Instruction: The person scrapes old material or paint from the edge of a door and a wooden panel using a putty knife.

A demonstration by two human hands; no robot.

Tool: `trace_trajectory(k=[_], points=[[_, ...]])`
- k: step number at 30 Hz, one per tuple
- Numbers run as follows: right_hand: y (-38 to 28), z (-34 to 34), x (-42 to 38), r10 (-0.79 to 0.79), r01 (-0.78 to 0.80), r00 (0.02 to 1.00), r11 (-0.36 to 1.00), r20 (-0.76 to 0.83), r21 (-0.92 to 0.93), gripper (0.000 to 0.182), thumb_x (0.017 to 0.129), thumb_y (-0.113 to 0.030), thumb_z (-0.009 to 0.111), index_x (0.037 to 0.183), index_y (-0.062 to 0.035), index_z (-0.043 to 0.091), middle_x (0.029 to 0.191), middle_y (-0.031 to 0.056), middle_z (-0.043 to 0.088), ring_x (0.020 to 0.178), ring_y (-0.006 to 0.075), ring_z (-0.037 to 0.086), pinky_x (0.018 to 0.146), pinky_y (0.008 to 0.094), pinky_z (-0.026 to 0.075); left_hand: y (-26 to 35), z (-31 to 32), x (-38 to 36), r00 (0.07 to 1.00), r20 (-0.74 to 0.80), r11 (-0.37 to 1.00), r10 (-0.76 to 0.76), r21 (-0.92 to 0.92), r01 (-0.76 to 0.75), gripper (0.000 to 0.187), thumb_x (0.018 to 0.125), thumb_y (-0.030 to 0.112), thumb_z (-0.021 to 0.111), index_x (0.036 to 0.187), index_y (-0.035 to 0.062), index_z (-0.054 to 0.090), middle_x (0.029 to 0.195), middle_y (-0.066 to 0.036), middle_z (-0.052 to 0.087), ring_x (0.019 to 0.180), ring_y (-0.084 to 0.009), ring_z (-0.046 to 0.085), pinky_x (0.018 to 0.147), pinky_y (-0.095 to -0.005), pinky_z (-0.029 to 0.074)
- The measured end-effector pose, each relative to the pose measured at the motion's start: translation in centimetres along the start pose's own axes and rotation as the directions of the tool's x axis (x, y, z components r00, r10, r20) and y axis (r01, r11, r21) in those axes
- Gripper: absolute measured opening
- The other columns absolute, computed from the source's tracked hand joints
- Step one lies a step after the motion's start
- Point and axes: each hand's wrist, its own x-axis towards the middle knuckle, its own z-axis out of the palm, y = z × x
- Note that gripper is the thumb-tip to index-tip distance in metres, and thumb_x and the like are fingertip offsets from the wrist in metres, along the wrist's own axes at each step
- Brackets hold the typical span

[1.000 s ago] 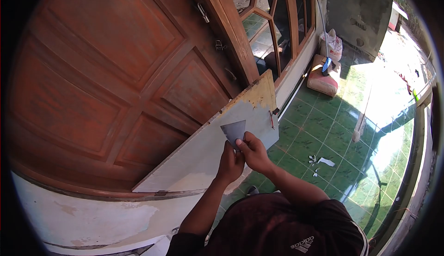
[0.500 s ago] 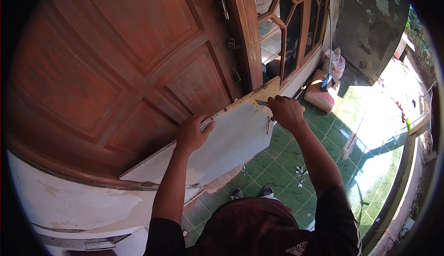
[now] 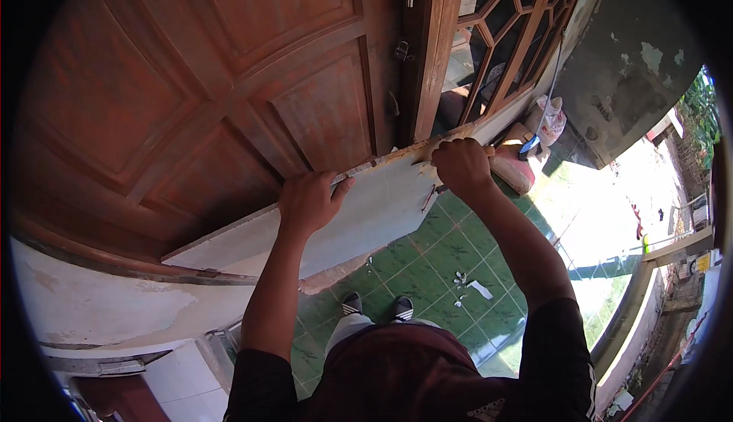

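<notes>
One board (image 3: 370, 202) below both hands | left hand (image 3: 308, 202): half-open on its edge | right hand (image 3: 463, 165): closed round scraper (image 3: 489, 151)

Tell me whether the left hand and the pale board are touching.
Touching. The head view shows it: the left hand lies over the upper edge of the pale board, with no gap between them.
</notes>
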Motion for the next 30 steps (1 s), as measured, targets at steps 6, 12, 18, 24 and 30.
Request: trace_trajectory(k=[6,12,18,24,30], points=[[1.8,-1.1,-1.1,0.122,-0.123,0.991,0.992,0.048,0.027,0.016,0.091,-0.019,0.07,0.086,-0.0098,0.083,0.087,0.0118,0.081,0.081,0.0293,0.081,0.073,0.0435,0.063,-0.2,0.0,-0.4,0.999,-0.035,1.0,-0.008,-0.027,0.007,0.057,0.106,0.061,0.059,0.109,0.0085,0.081,0.088,-0.018,0.077,0.086,-0.0399,0.076,0.08,-0.0532,0.058],[2.0,-2.3,-1.5,0.135,-0.135,0.991,0.991,0.018,0.008,0.021,0.096,-0.026,0.071,0.086,-0.0112,0.083,0.091,0.0108,0.081,0.085,0.0287,0.081,0.075,0.0436,0.063,-0.2,0.3,0.2,0.997,-0.077,1.0,0.011,-0.018,-0.012,0.054,0.107,0.059,0.06,0.109,0.0091,0.082,0.084,-0.017,0.078,0.082,-0.039,0.077,0.077,-0.0524,0.06],[0.6,-1.0,-0.3,0.027,-0.021,0.996,0.997,0.08,-0.071,0.019,0.094,-0.024,0.072,0.085,-0.0109,0.082,0.089,0.0103,0.08,0.083,0.0264,0.081,0.073,0.0418,0.063,0.2,-0.1,-0.3,0.999,-0.033,1.0,-0.024,-0.003,0.024,0.055,0.107,0.059,0.058,0.113,0.0096,0.082,0.086,-0.018,0.078,0.085,-0.0384,0.077,0.081,-0.0522,0.06],[0.7,-1.9,-0.7,0.081,-0.081,0.997,0.996,0.0,-0.029,0.015,0.091,-0.019,0.07,0.084,-0.0116,0.082,0.086,0.0097,0.079,0.08,0.0269,0.08,0.07,0.0417,0.062,0.5,-0.7,-0.5,0.999,-0.029,0.999,-0.039,-0.037,0.038,0.055,0.107,0.059,0.059,0.113,0.0095,0.082,0.09,-0.017,0.079,0.09,-0.0383,0.078,0.085,-0.0527,0.06],[1.0,-2.3,-1.0,0.128,-0.127,0.992,0.992,-0.015,0.027,0.022,0.096,-0.028,0.074,0.086,-0.0099,0.081,0.087,0.0114,0.079,0.08,0.0321,0.08,0.073,0.0458,0.063,0.1,-0.4,-0.3,0.999,-0.025,0.999,-0.035,-0.037,0.034,0.054,0.107,0.058,0.06,0.117,0.0099,0.083,0.095,-0.018,0.08,0.093,-0.0388,0.078,0.087,-0.0523,0.06]])
